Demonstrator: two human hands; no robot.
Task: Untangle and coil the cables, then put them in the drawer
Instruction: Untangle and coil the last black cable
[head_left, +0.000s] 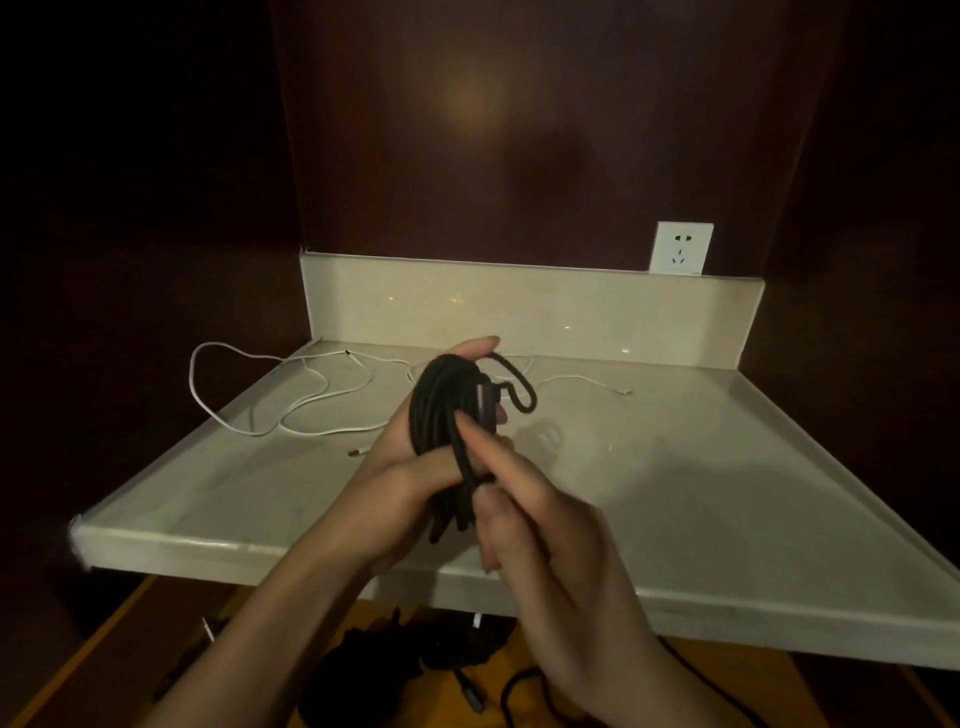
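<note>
Our left hand is wrapped through a bundle of coiled black cable, the fingers reaching up behind the loops and the fingertips showing above the top of the coil. Our right hand pinches several strands of that same cable between thumb and forefinger at the near side of the bundle, with the remaining fingers curled in below. A dark plug lies against the coil, and one short loop of the cable springs out to the right of it.

Both hands hold the bundle above a pale stone countertop, near its middle. On the far left part of the counter a white cable lies loose in wide curves, one bend hanging past the left edge; a second thin white lead trails to the right behind the hands. The counter has a low raised lip along its sides and a backsplash at the far edge, with a white wall socket above it on the right. The right half of the counter is bare surface.

Below the near edge, an open drawer with a wooden floor holds more dark cables, partly hidden by our forearms and too dim to sort out.
</note>
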